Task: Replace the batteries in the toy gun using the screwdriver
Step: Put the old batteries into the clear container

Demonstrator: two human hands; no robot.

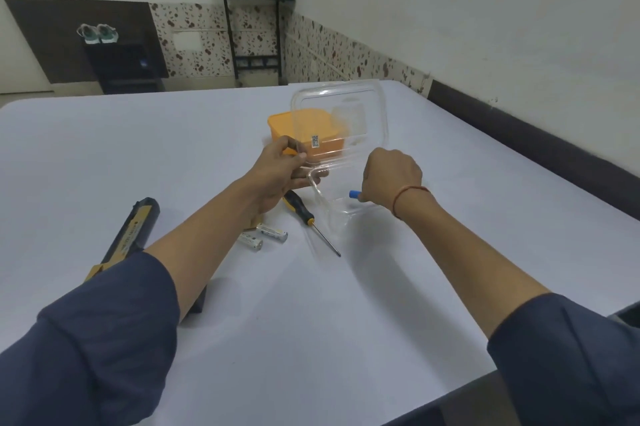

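Screwdriver (304,214) just beside left hand (280,176)

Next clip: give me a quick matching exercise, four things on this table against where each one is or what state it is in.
Things:
1. screwdriver
2. two batteries
3. clear lid
4. blue-tipped item

States:
A. pinched in the right hand
B. held up by the left hand
C. lying side by side, nobody touching them
D. lying with its tip toward the camera

Pairs: 1-D, 2-C, 3-B, 4-A
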